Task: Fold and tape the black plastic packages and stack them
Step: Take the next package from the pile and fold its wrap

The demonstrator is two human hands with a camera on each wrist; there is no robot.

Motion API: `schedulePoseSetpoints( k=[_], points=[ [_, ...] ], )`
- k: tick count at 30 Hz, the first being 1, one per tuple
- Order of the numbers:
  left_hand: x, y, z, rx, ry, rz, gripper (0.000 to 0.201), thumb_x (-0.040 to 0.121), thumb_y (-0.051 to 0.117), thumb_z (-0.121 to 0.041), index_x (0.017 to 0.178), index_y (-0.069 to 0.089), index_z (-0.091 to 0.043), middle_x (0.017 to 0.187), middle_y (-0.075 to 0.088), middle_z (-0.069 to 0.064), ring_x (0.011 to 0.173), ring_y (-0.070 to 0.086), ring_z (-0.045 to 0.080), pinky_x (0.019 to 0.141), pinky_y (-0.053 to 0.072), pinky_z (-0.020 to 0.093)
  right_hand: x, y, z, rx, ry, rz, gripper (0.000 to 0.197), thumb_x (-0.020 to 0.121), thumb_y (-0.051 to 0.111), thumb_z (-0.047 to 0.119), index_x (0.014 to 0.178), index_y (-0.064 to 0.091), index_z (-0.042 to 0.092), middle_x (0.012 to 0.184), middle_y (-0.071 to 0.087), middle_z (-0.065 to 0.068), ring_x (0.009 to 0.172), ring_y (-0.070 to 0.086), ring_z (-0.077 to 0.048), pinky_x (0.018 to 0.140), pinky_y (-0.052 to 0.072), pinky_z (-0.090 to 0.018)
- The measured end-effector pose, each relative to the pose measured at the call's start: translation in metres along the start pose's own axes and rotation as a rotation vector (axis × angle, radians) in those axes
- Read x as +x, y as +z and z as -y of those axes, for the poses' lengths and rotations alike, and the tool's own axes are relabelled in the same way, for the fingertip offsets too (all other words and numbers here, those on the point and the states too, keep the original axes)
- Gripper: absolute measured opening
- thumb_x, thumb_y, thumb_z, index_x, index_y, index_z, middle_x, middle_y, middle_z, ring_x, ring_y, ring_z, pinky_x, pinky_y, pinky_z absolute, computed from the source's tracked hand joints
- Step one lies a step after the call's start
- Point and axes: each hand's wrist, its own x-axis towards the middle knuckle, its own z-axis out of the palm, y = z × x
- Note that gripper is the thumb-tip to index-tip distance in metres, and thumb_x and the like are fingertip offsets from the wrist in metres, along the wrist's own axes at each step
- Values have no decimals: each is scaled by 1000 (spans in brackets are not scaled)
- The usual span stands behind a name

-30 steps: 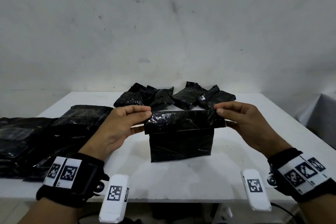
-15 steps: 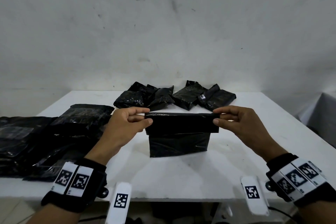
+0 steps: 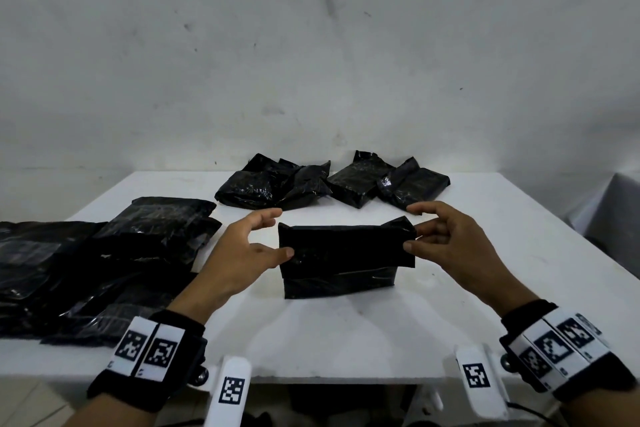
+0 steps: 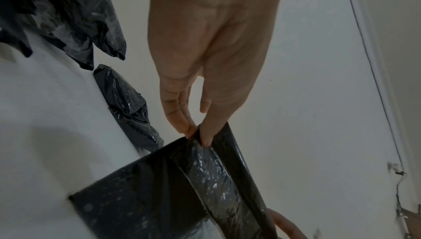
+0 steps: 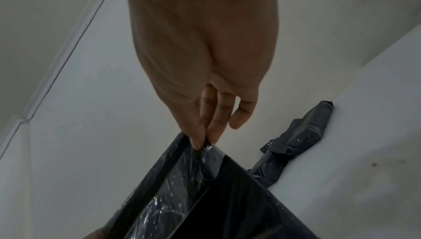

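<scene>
A black plastic package (image 3: 341, 258) stands on the white table (image 3: 346, 333) in the middle, its top flap folded forward and down over the front. My left hand (image 3: 242, 253) pinches the flap's left end between thumb and fingers (image 4: 200, 133). My right hand (image 3: 446, 246) pinches the flap's right end the same way (image 5: 202, 140). The same package (image 4: 182, 189) fills the lower part of the left wrist view and of the right wrist view (image 5: 216, 198). Finished folded packages (image 3: 332, 184) lie in a loose group at the back of the table.
A pile of flat black plastic bags (image 3: 97, 263) covers the table's left side. A grey wall rises behind the table. Bare table surface lies in front of the package and to its right. Another grey surface (image 3: 616, 208) shows at the far right.
Both hands have rolled the package's top flap forward and down over its front, and the package has sunk lower onto the table. The hands moved slightly away from me.
</scene>
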Motion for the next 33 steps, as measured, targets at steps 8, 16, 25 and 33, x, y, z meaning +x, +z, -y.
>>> schedulePoseSetpoints(
  k=[8,16,25,33],
  points=[
    [1,7,19,5,7,30,47,83,81,-8,114,64,-39,118,69,-15,67,69,13,79,58,33,2,11,-21,-105,58,57,53,79,82,7,115,61,40,112,67,11,67,71,-14,57,45,-14],
    [8,12,37,69,-16,30,34,88,77,-13,112,67,-35,110,74,-11,78,71,26,72,56,34,13,18,-29,-115,79,79,47,81,79,7,112,62,38,105,73,11,60,64,-4,63,46,-21],
    [9,20,49,106,-7,56,19,89,78,-16,103,71,-27,98,75,-19,90,70,0,84,51,22,20,25,-39,-51,102,63,38,84,74,0,106,66,29,94,75,1,79,73,-10,73,50,-25],
    [5,21,38,-227,-75,132,16,100,60,-11,116,61,-12,103,78,6,93,74,15,76,58,26,16,18,-31,120,123,106,38,86,74,1,115,66,24,101,73,-9,77,66,-16,74,48,-34]
  ],
)
